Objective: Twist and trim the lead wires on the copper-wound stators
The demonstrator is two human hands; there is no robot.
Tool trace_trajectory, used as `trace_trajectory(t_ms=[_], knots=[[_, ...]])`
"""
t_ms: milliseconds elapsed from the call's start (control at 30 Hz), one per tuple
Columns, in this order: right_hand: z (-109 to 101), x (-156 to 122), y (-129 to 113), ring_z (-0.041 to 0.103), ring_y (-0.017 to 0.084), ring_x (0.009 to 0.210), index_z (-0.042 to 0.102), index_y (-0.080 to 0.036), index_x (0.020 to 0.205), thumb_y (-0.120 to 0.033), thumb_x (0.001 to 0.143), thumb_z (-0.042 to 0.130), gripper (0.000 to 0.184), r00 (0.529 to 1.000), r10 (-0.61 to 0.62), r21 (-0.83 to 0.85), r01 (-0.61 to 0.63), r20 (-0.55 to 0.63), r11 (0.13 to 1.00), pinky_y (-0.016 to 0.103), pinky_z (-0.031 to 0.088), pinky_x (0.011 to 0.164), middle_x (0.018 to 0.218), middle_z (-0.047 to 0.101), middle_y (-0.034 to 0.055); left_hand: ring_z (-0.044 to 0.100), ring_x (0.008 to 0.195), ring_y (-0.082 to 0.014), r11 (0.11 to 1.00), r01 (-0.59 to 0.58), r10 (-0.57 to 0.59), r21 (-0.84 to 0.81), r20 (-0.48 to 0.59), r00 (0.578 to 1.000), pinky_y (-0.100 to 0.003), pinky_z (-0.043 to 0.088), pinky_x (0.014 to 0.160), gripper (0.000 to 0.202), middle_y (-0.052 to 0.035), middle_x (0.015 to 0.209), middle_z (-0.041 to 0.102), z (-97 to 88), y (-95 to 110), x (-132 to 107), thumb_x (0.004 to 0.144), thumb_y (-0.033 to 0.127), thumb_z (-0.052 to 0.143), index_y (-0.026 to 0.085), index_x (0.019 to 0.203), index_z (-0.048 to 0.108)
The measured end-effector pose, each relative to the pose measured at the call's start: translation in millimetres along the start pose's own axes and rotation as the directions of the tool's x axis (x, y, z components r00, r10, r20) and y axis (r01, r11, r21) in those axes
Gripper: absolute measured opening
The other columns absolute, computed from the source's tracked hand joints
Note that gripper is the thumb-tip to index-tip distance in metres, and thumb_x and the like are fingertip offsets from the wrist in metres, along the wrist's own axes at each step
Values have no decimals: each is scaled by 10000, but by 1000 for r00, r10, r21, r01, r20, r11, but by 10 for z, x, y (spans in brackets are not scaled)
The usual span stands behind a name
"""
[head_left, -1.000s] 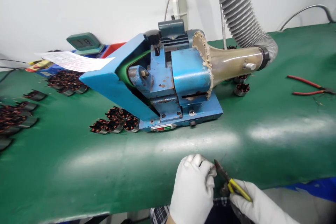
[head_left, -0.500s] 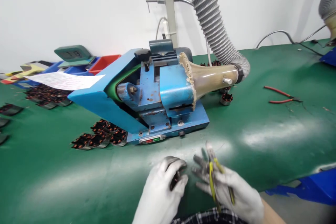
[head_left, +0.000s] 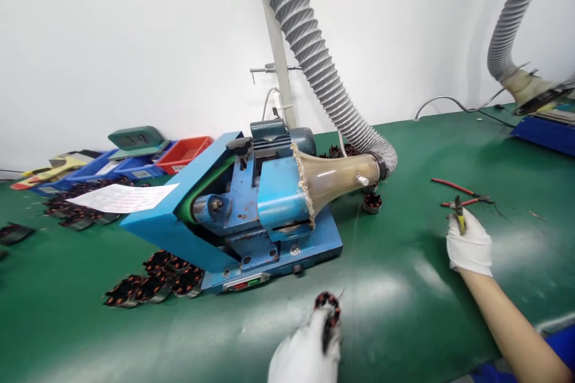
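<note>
Fingers of the left hand grasp one copper-wound black stator above the near edge of the green surface. Fingers of the right hand clench one yellow-handled cutter just beside one red-handled pliers. Bare surface lies between the hands.

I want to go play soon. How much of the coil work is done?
I cannot tell which coils are finished. One pile lies by the machine, another pile by the bins. In hand: the left hand holds one coil, and the right hand holds yellow cutters out beside the red pliers. With so many coils lying about, plenty probably remains.
</note>
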State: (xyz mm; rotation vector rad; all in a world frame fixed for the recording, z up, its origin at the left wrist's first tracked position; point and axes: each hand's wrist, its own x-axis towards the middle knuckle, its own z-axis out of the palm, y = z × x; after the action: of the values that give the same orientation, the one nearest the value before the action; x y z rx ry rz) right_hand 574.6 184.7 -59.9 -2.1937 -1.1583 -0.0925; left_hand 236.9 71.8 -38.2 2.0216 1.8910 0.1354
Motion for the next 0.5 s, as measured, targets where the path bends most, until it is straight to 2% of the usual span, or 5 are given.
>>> trace_trajectory(t_ms=[100,200,333,433,500], knots=[[34,-23,10,579,287,936,409,-193,1337,-279,855,335,496,993,-110,-75,112,28,991,377,457,720,1209,510,136,673,829,-210,975,-69,53,-210,-80,995,-309,525,687,581,-46,938,703,122,357,223,759,224,540,246,1319,390],[43,19,25,599,301,865,352,-150,1370,-280,852,337,534,985,-160,-160,168,61,973,398,463,675,1246,473,188,529,1151,-262,914,-324,266,-245,-242,933,-367,481,898,784,-108,1270,550,346,371,333,636,259,680,207,1349,358],[26,27,-14,569,404,872,465,-35,1254,-416,862,351,559,984,-165,-293,176,60,940,503,439,654,1136,499,297,510,1164,-313,801,-589,532,-110,-320,784,-421,485,906,466,-43,1170,625,571,120,324,603,337,740,275,1043,601],[30,-168,-138,504,415,1031,527,-64,1185,-502,831,403,577,954,-269,-315,298,134,901,531,409,783,1234,462,275,549,1125,-289,780,-622,563,-68,-358,745,-381,494,890,373,-27,1081,664,590,-21,263,689,398,700,287,1030,595],[79,-391,-279,439,358,1157,556,-104,1163,-582,743,505,639,888,-382,-271,445,256,854,461,360,927,1298,461,199,577,1093,-263,777,-628,567,-36,-391,725,-344,503,875,321,-12,1048,678,577,-52,233,753,427,650,302,1042,585]])
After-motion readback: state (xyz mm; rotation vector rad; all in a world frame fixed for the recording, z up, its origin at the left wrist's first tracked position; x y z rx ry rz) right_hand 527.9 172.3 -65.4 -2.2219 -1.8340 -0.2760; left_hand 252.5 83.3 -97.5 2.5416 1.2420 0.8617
